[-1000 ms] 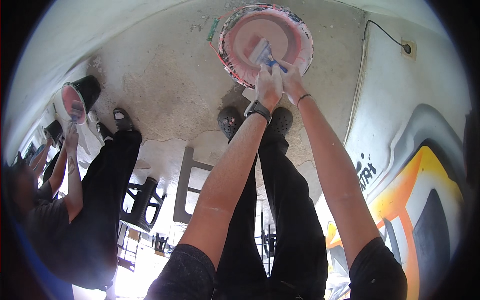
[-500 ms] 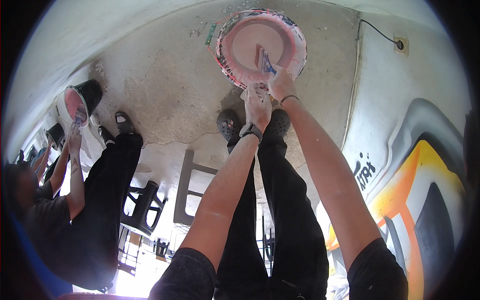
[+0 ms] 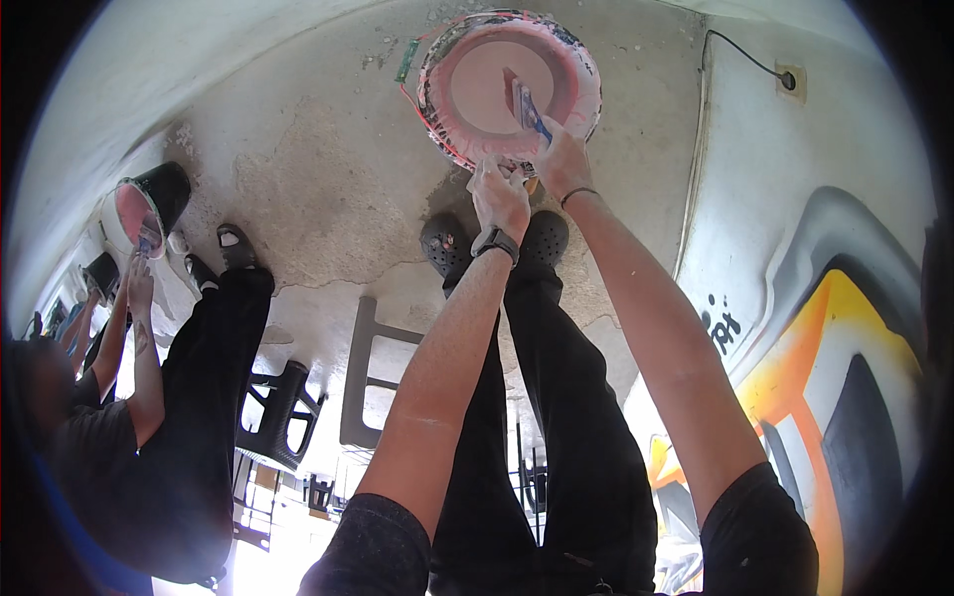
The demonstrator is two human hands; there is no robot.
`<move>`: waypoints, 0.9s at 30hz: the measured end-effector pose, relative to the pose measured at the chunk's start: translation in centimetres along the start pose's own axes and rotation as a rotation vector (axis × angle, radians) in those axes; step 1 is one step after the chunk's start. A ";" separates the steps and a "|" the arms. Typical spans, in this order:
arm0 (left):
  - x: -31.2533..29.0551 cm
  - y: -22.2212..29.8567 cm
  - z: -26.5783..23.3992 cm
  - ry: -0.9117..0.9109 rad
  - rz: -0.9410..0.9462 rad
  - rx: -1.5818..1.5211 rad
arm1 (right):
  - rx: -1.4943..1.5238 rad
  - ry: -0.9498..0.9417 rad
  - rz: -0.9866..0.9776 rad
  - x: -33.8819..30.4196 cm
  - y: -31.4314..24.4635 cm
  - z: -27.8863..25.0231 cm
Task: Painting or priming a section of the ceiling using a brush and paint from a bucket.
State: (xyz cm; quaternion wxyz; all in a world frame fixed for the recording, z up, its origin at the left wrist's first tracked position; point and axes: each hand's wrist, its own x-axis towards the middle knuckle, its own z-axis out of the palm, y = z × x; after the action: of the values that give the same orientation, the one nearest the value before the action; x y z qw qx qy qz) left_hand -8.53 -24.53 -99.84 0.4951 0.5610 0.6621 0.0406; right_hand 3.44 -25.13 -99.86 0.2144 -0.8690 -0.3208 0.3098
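A round bucket (image 3: 588, 109) with a paint-splashed rim holds a pool of pink paint (image 3: 497, 84) in front of me. My right hand (image 3: 564, 162) is closed round the blue handle of a flat paintbrush (image 3: 527, 107), whose bristles point into the bucket over the paint. At the bucket's near rim, my left hand (image 3: 500, 199) is closed with its fingers curled on the edge. Pale powder or dried paint covers both hands. A red cord with a green grip (image 3: 407, 60) hangs along the bucket's left side.
On the left another person (image 3: 149, 368) works a brush in a dark bucket (image 3: 164, 194) with pink inside. Plastic stools (image 3: 281, 415) stand behind. A painted wall (image 3: 795, 377) runs along the right, with a plugged-in cable (image 3: 745, 62). The concrete floor (image 3: 318, 179) is worn.
The paintbrush has tilted and shifted slightly within the bucket, and my right hand has turned a little with it. The whole view has shifted slightly; my left hand stays at the rim.
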 end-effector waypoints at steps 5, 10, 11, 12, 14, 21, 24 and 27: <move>1.3 -0.1 -0.4 0.024 -0.018 0.060 | 0.072 -0.178 0.105 -0.6 -1.4 -0.4; 1.2 -0.5 0.4 0.026 0.039 0.087 | -0.039 -0.110 0.028 -0.8 0.4 0.5; 1.2 -0.9 0.3 0.041 0.054 0.070 | 0.016 -0.056 0.020 -0.9 -0.1 0.6; 1.0 -0.8 0.4 0.049 0.070 0.042 | 0.015 -0.055 0.021 -1.0 0.2 0.5; 1.1 -0.8 0.6 0.046 0.073 0.030 | -0.003 -0.025 0.026 -1.1 1.0 0.5; 1.3 0.2 -0.9 -0.048 -0.026 -0.058 | 0.060 -0.130 0.113 -0.9 0.4 -0.6; 1.4 0.4 -0.5 -0.037 0.021 -0.014 | -0.148 -0.020 -0.078 0.0 2.8 -0.1; 1.8 -0.4 -1.3 -0.030 -0.002 -0.042 | -0.083 -0.139 -0.026 -0.1 1.0 -0.3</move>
State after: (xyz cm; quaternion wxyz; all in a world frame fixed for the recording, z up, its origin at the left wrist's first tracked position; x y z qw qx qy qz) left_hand -9.51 -22.68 -100.55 0.5165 0.5506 0.6542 0.0457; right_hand 3.95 -25.95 -100.16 0.1592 -0.8495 -0.3586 0.3528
